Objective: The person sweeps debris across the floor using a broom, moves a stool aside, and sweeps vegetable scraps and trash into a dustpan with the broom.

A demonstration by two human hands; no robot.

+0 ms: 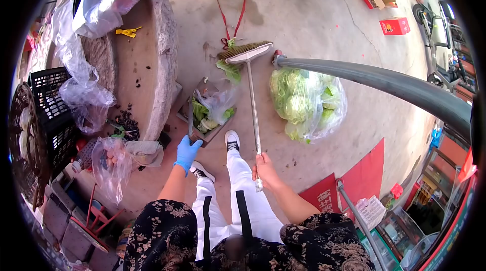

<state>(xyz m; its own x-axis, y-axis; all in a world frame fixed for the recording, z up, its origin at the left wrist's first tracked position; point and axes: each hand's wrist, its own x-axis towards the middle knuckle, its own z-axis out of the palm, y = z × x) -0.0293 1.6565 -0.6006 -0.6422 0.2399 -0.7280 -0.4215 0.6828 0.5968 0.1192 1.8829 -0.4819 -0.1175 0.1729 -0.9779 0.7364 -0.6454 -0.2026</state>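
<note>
My left hand point(187, 153), in a blue glove, is closed around the handle of a grey dustpan point(216, 132) on the floor. Green leaf scraps point(201, 113) and a crumpled clear plastic bag point(219, 100) lie in the pan. My bare right hand point(265, 167) grips the metal pole of a broom point(254, 101). The broom's bristles rest on the ground beyond the pan, beside a loose leaf point(230, 71). Right of the pole sits a clear bag of cabbages point(298, 100).
A thick grey pole point(374, 74) crosses on the right. To the left are a curved stone edge point(163, 53), a black crate point(50, 93) and plastic bags point(101, 7). A red strap point(242, 15) lies ahead; red boxes point(395, 26) stand far right.
</note>
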